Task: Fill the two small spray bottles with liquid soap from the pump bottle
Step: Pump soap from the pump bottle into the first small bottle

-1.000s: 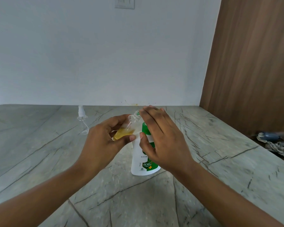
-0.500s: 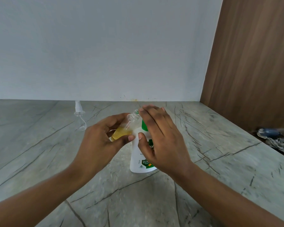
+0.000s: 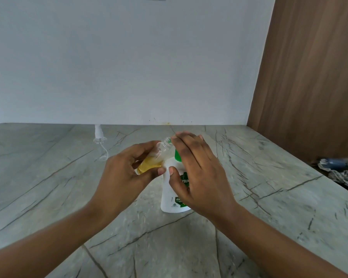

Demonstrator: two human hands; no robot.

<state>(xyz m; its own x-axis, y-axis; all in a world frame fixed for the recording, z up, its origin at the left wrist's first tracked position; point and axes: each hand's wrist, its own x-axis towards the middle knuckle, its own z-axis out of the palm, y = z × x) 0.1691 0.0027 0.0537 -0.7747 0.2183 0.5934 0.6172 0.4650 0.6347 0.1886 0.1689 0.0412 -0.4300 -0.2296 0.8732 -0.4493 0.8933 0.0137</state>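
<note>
Spray bottle point(image 3: 156, 155) tilted, uncapped, amber soap point(image 3: 148, 166) inside.
Left hand point(image 3: 121, 173) grips it; right hand point(image 3: 197, 173) presses flat on pump bottle point(image 3: 169, 189).

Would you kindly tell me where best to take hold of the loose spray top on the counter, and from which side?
Probably pinch the spray top by its white stem above the clear collar, coming from above. That part looks rigid; the thin tube curling toward the near side would likely flex.

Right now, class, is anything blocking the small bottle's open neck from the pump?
Nothing visible does. The small bottle in the left hand has a bare neck beside the pump bottle; the right hand hides the spout.
</note>
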